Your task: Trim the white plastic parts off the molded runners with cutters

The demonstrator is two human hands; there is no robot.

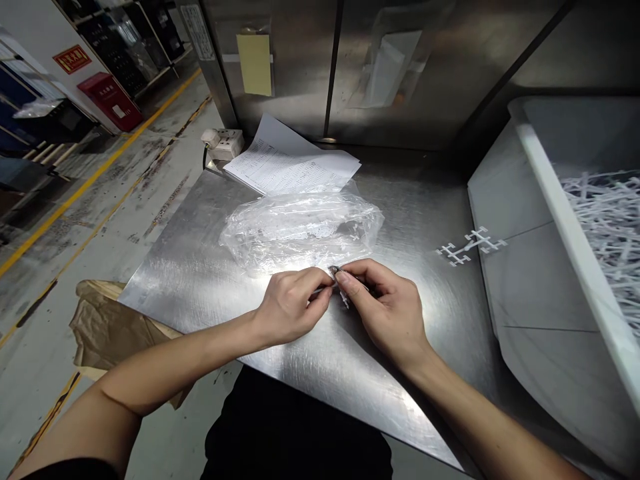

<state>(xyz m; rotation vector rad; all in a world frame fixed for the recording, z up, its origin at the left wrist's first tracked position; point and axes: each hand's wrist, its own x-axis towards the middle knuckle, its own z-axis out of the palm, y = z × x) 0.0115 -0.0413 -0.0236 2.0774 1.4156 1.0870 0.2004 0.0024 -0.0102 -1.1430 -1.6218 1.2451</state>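
Note:
My left hand (pixel 295 303) is closed in a pinch over the steel table, at what looks like the edge of a small white plastic sprue (pixel 345 299). Most of that piece is hidden by fingers. Fingertips of my right hand (pixel 390 303) meet it from the other side, closed round a small dark metal tool (pixel 334 269), whose kind I cannot make out. Just beyond both hands lies a clear plastic bag (pixel 300 227) with small pieces inside. A branched white sprue (pixel 470 246) rests on the table to the right.
A large grey-white bin (pixel 525 220) full of white sprues (pixel 610 227) stands at the right. Printed sheets (pixel 295 160) lie behind the bag, beside a power socket (pixel 227 143). Steel panels (pixel 285 113) rise behind the table (pixel 200 267). Brown paper (pixel 115 327) is at the left edge.

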